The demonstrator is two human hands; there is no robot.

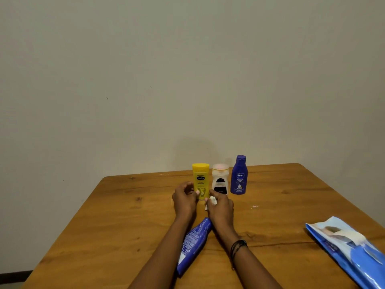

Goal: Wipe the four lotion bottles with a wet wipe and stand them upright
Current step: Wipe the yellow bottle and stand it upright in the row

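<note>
Three lotion bottles stand upright in a row at the back of the wooden table [108, 226]: a yellow bottle [200, 176], a white bottle [220, 179] with a dark label, and a tall blue bottle [239, 175]. A fourth, blue bottle [192, 246] lies on its side between my forearms. My right hand [219, 207] grips a crumpled white wet wipe [212, 200] just in front of the yellow bottle. My left hand [184, 200] sits beside it with curled fingers, its thumb at the yellow bottle's lower left edge; whether it holds the bottle is unclear.
A blue wet-wipe pack [350, 247] lies at the table's right front. A small white speck [254, 206] lies right of my hands. A plain wall stands directly behind the table's far edge.
</note>
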